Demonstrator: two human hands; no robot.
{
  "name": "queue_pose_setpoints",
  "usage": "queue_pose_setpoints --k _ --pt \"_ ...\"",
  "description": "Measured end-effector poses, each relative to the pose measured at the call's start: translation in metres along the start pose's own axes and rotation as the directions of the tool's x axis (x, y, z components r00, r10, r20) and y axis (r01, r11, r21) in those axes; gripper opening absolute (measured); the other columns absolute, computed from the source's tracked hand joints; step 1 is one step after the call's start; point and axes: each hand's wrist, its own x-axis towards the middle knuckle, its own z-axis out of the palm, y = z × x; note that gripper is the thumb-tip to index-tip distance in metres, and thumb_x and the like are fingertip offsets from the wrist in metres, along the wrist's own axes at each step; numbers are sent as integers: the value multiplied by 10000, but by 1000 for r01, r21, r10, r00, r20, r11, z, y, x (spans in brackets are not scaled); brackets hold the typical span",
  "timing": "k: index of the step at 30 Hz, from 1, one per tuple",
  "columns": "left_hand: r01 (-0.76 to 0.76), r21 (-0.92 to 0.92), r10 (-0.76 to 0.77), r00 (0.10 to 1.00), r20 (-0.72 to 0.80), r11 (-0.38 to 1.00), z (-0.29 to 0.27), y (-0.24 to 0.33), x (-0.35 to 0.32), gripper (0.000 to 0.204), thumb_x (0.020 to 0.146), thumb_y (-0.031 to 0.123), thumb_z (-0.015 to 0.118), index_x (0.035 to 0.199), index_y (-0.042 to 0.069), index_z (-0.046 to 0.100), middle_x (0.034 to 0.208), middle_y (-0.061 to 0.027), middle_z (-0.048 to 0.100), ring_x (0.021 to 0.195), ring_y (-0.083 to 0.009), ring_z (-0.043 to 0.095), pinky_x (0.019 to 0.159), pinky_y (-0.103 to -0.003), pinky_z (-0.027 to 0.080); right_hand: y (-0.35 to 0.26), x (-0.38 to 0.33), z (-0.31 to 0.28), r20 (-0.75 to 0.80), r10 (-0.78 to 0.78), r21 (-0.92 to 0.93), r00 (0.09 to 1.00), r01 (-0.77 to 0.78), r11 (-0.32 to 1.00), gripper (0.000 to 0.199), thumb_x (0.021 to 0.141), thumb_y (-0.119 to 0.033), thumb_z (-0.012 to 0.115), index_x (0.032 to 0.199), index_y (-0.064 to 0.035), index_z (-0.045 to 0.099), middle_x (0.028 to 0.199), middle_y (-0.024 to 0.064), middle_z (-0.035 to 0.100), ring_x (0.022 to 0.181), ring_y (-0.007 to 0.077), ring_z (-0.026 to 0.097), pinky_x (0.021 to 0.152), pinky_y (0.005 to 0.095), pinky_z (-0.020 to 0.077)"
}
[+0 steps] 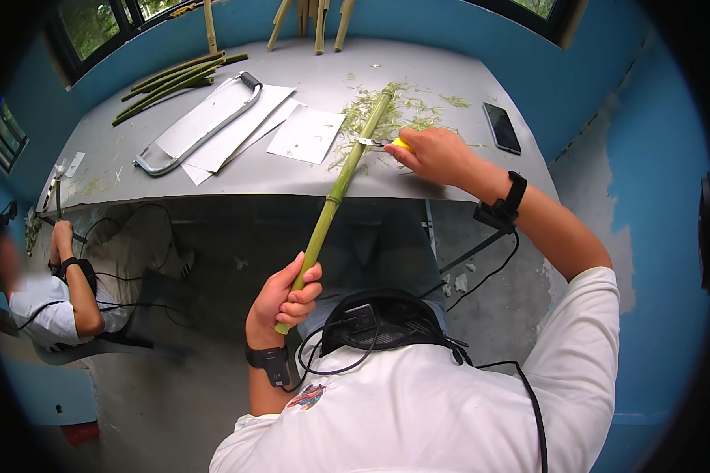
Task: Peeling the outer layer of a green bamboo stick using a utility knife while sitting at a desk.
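Left hand (290,296): closed round the near end of the green stalk (320,229), apparently steadying it.
Stalk: slants over the grey table (450,75), which probably braces it.
Right hand (434,154): curled round a yellow-handled knife (402,144), blade across the stalk.
Shavings (360,110): around its far end.

Over at the table's (442,67) far left corner lies a bundle of stalks (172,83), with a saw (207,147) nearer the front edge, resting on paper sheets (270,104), and a single sheet (306,134) to their right. Right of that, shavings (359,112) spread around the far end of a pole (338,188) crossing the front edge. A phone (502,128) lies near the right edge.
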Motion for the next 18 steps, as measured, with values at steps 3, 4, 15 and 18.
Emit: queue_pose_setpoints --k 3,4,15,18 --pt "7 -17 -6 1000 23 1000 3 1 -1 446 1249 531 338 1017 165 443 692 72 307 448 8 193 329 -177 171 4 3 1 -32 -41 -29 999 40 999 578 1164 -571 534 979 -37 661 772 233 722 765 484 718 726 599 564" --pt "8 -24 -7 1000 28 1000 4 1 -1 446 1249 530 339 1018 163 444 692 72 306 448 7 193 327 -177 172 5 4 1 -38 -51 -45 998 50 998 579 1164 -571 534 977 -37 660 773 231 723 760 481 720 719 596 564" --pt "-15 34 15 1000 -1 999 14 5 -5 448 1249 528 342 1033 151 451 700 68 309 449 9 195 324 -176 177 -38 -10 -9 9 -124 1 992 124 992 575 1175 -542 535 950 -25 643 729 233 703 741 481 729 686 585 573" --pt "-13 30 12 1000 7 999 16 6 -4 449 1248 530 345 1033 151 454 701 69 307 450 11 193 326 -174 175 1 12 -4 -57 54 -77 997 -58 995 597 1191 -531 504 983 4 668 760 239 724 787 484 741 717 588 583"
